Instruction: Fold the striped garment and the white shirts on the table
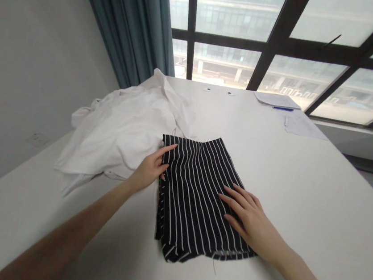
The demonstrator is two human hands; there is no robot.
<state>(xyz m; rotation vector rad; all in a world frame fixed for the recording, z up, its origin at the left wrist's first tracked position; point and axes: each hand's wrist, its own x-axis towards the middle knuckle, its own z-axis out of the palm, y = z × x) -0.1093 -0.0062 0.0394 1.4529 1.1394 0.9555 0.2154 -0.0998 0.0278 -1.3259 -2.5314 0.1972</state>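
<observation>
Left fingers (168, 147): index stretched out over the top face, near the upper left corner; thumb set apart below it; the others curled at the left edge, partly hidden. Whether they pinch the edge, cannot tell.
Right fingers (233, 202): extended, slightly spread, laid flat on the right part of the top face; nothing gripped.
Striped cloth (197, 195): one, black with thin white lines running roughly lengthwise; folded into a rough four-sided shape, layers showing along the left edge; top edge dipping at the middle, slight ripples; lower edge uneven, turned at the lower left corner; a loose thread hanging from it.
Cloth's place: on the tabletop (304, 194), between the hands, just beside the white fabric.
Left hand (148, 170): at the left edge, forearm rising from lower left.
Right hand (251, 219): palm down, across the right edge, forearm from lower right.
White fabric (131, 120): one heap, rumpled, left of the striped cloth.
Far right of tabletop: papers (274, 98), with a blue pen (282, 108).
Behind: blue curtain (139, 22); dark-framed window (231, 41).
</observation>
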